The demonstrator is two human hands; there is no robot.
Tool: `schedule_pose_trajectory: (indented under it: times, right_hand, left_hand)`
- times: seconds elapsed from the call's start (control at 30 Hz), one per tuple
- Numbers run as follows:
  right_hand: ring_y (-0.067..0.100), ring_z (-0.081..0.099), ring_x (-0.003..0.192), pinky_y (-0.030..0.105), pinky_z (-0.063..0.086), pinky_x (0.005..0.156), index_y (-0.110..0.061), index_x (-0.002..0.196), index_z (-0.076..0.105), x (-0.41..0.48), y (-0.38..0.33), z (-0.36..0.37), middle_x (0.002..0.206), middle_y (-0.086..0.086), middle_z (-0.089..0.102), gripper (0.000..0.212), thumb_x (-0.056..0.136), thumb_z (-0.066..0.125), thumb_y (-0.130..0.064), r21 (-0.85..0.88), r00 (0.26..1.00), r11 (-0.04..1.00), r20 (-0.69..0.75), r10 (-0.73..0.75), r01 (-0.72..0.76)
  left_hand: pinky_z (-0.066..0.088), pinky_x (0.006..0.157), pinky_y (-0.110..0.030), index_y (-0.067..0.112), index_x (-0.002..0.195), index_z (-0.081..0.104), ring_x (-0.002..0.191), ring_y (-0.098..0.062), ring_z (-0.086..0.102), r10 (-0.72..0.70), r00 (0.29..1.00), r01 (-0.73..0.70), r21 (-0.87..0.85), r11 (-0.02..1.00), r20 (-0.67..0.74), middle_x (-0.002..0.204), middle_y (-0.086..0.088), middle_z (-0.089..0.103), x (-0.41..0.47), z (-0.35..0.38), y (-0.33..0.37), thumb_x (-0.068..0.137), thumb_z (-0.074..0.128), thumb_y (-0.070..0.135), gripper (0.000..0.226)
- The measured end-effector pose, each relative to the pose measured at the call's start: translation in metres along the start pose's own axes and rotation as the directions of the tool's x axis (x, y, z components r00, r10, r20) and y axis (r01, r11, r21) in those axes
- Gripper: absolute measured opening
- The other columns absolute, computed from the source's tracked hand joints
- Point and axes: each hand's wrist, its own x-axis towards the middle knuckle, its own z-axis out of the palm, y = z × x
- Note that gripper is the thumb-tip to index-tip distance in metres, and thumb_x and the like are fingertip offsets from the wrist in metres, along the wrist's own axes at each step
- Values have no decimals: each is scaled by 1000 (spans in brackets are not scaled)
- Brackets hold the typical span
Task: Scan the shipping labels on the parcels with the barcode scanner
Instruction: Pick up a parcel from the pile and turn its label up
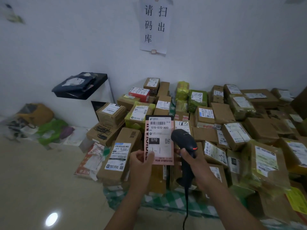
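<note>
The left hand (141, 161) pinches the pink parcel (163, 161) at its lower left corner, thumb on the front, so this corner and part of the text printed along the side are covered. The right hand (193, 159) is curled round the handle of the black barcode scanner (183, 140). The scanner head stands at 3 o'clock of the parcel and hides the parcel's right edge. Its window faces away, so I cannot tell if any light falls on the shipping label (159, 131). The cable (186, 205) runs down and leaves the picture at 6 o'clock. The held parcel is upright, near the middle of the picture, in front of the pile.

Behind it, from 12 to 4 o'clock, many brown and yellow-green parcels (232, 117) lie crowded on a green checked cloth (166, 201). Those at 3 o'clock are cut off by the edge, and most of their labels are too blurred to read. At 10 o'clock stands a white cabinet (78, 110) with a black top, and a dark bag (78, 82) lies on it. At 9 o'clock some bags (49, 130) on the floor are blurred.

The label reads "070-070-A80", and "070" in a black box; the parcel's lower edge reads "INVISIBLE BRA". A paper sign (154, 25) on the wall at 12 o'clock reads 请扫码出库.
</note>
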Motion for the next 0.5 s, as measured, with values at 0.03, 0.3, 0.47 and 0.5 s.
schedule_pose_trajectory:
  times: [0.03, 0.3, 0.47, 0.5]
  right_hand:
    - [24, 67, 86, 43, 54, 84, -21, 99, 64, -2, -1, 1, 86, -1, 74, 25, 81, 66, -39, 21, 1000, 1000, 9, -2, 2]
    - [10, 67, 56, 28, 53, 58, -16, 90, 62, -10, -8, 4, 62, -5, 71, 14, 91, 63, -29, -33, 998, 998, 56, -42, 44]
    - [14, 61, 46, 23, 51, 49, -5, 82, 64, -16, -13, -3, 61, 1, 70, 27, 91, 63, -31, -259, 988, 956, 100, -116, 139]
    - [13, 59, 43, 22, 49, 47, -4, 81, 63, -18, -15, -5, 58, 1, 68, 28, 92, 63, -30, -278, 988, 951, 111, -106, 133]
  left_hand:
    - [50, 55, -15, 26, 102, 45, 81, -7, 67, -22, 999, 22, -2, 1000, 36, 100, 0, 65, 0, -5, 2, 90, 69, 26, 27]
    - [62, 77, -40, 24, 128, 51, 92, -19, 72, -138, 976, 145, -30, 989, 170, 105, 1, 73, 5, -37, 7, 76, 81, 6, 62]
    - [61, 77, -40, 34, 114, 54, 97, -19, 68, -19, 998, 8, 168, 986, 65, 105, 9, 67, 6, -47, 5, 76, 81, 13, 51]
    - [61, 75, -38, 32, 118, 54, 98, -20, 66, 0, 1000, -3, 186, 983, 17, 109, 7, 65, 5, -47, 4, 76, 82, 16, 53]
